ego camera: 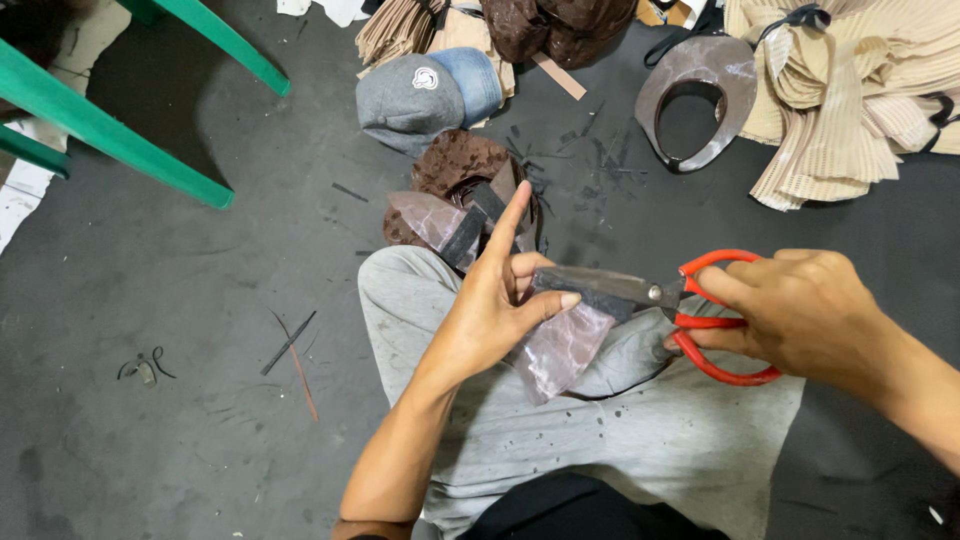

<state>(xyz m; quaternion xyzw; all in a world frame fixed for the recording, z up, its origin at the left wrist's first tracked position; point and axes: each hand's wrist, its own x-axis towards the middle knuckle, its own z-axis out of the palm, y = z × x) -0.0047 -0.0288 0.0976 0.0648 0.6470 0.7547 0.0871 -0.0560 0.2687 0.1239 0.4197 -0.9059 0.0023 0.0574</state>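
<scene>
Overhead, the left hand (495, 305) pinches a glossy translucent brownish plastic piece (560, 345) above the grey-trousered knee (420, 290), while the right hand (810, 310) grips red-handled metal scissors (690, 300) biting its dark edge.

Lots of stuff lying around on the dark grey floor (180, 400). Green chair legs (110, 135) top left, a grey cap (410, 100) with a denim-blue one (478, 82) tucked right behind it, and a brown lacy cap (455, 165) just below. There's a shiny brim-shaped cutout (700, 95) near a big pile of beige striped fabric (850, 100), plus thin dark offcuts (290, 345) scattered at left.
</scene>
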